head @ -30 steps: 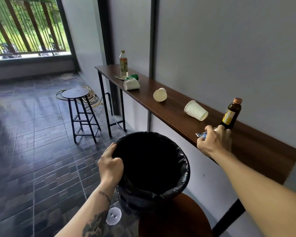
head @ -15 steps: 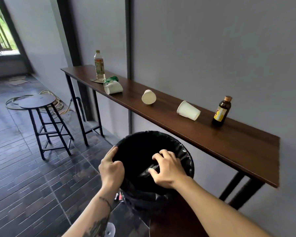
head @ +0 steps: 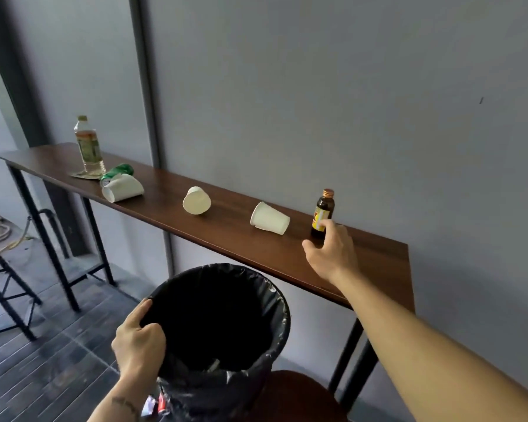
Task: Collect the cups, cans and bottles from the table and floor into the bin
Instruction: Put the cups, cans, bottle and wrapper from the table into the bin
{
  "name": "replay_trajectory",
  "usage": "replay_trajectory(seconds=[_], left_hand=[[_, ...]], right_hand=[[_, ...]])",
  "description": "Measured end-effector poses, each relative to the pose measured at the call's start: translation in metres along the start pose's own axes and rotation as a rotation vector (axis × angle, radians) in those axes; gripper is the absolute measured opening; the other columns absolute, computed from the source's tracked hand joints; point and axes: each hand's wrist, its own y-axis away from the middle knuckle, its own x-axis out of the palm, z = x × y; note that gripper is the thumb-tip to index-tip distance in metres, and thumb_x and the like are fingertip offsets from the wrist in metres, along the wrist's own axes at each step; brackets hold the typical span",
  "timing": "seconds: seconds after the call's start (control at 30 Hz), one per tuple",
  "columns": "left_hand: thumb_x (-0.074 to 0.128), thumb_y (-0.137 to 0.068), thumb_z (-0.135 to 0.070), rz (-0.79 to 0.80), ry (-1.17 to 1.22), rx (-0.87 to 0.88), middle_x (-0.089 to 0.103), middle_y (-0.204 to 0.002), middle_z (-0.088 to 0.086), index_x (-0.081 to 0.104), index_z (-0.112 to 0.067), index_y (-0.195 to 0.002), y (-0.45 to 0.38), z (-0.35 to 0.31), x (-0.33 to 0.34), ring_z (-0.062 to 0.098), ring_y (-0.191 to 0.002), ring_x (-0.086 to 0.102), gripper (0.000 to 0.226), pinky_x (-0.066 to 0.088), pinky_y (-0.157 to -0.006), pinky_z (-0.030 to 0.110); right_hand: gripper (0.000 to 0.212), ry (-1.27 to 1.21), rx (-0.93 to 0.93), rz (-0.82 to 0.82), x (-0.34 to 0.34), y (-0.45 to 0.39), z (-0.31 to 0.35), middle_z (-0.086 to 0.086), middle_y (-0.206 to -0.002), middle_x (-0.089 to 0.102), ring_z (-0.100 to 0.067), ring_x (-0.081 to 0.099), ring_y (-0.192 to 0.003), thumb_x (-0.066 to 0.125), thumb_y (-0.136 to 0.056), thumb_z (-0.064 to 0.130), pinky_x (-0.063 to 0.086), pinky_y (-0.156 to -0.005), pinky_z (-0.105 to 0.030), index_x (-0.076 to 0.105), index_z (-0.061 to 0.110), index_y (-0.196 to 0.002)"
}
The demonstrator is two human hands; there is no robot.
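Note:
A bin (head: 275,303) lined with a black bag sits low in front of me, and my left hand (head: 139,342) grips its near rim. My right hand (head: 333,254) reaches over the narrow brown table (head: 232,236), fingers apart, right at the base of a small brown bottle (head: 323,213) with a yellow label; it holds nothing. Three white paper cups lie on their sides on the table: one (head: 270,222) next to the brown bottle, one (head: 196,200) mid-table, one (head: 122,187) farther left. Behind that cup lies a green can (head: 121,171). A clear plastic bottle (head: 88,146) stands at the far left.
The table runs along a grey wall (head: 317,86) on black metal legs. A black stool frame (head: 3,287) stands on the dark tiled floor at left. A round brown wooden surface (head: 302,397) lies below the bin. Small colourful litter (head: 156,405) shows beside my left wrist.
My right hand has left the inside of the bin and moved up and right to the small brown bottle. The view has swung right. My left hand stays on the bin rim.

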Motion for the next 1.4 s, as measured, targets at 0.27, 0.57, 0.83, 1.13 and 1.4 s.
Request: replay_trajectory(seconds=[0.27,0.57,0.83,1.13,1.4], left_hand=[[0.043,-0.073,0.010,-0.102,-0.051,-0.001,0.066,-0.134,0.011,0.065,-0.023,-0.135,0.001,-0.001,0.032,0.030,-0.103,0.059,0.073,0.051,-0.094,0.043],[0.044,-0.070,0.007,-0.214,-0.072,-0.005,0.070,-0.129,0.004,0.067,-0.024,-0.133,-0.010,0.013,0.056,0.025,-0.113,0.064,0.074,0.048,-0.106,0.042],[0.044,-0.069,0.006,-0.264,-0.032,-0.013,0.072,-0.124,-0.002,0.069,-0.025,-0.130,-0.009,0.019,0.058,0.022,-0.118,0.064,0.072,0.045,-0.111,0.040],[0.045,-0.069,0.008,-0.249,0.042,-0.017,0.073,-0.121,-0.004,0.071,-0.022,-0.127,-0.016,0.023,0.041,0.017,-0.112,0.067,0.071,0.049,-0.108,0.038],[0.042,-0.069,0.012,-0.290,0.056,-0.010,0.071,-0.122,-0.006,0.068,-0.019,-0.131,-0.014,0.024,0.002,0.016,-0.107,0.069,0.074,0.053,-0.101,0.033]], right_hand=[[0.077,-0.119,0.205,0.032,0.003,-0.075,-0.045,-0.013,-0.144,0.043,-0.033,0.047,-0.129,0.070,-0.081,0.043,0.044,-0.100,-0.046,0.033,0.020,-0.145],[0.074,-0.325,0.251,0.079,0.032,-0.139,-0.065,-0.012,-0.141,0.050,-0.032,0.053,-0.124,0.072,-0.082,0.034,0.044,-0.094,-0.039,0.034,0.019,-0.143],[0.037,-0.431,0.101,0.026,0.029,-0.119,-0.050,0.000,-0.104,0.064,-0.026,0.063,-0.103,0.070,-0.084,0.029,0.044,-0.081,-0.029,0.056,0.020,-0.117],[0.036,-0.164,-0.526,0.857,0.071,0.021,0.052,0.007,-0.100,0.071,-0.018,0.067,-0.094,0.073,-0.075,0.042,0.052,-0.083,-0.036,0.059,0.033,-0.107],[0.035,0.520,-0.526,1.056,0.144,0.078,0.060,-0.009,-0.115,0.062,-0.034,0.061,-0.108,0.061,-0.078,0.026,0.046,-0.080,-0.039,0.056,0.017,-0.112]])
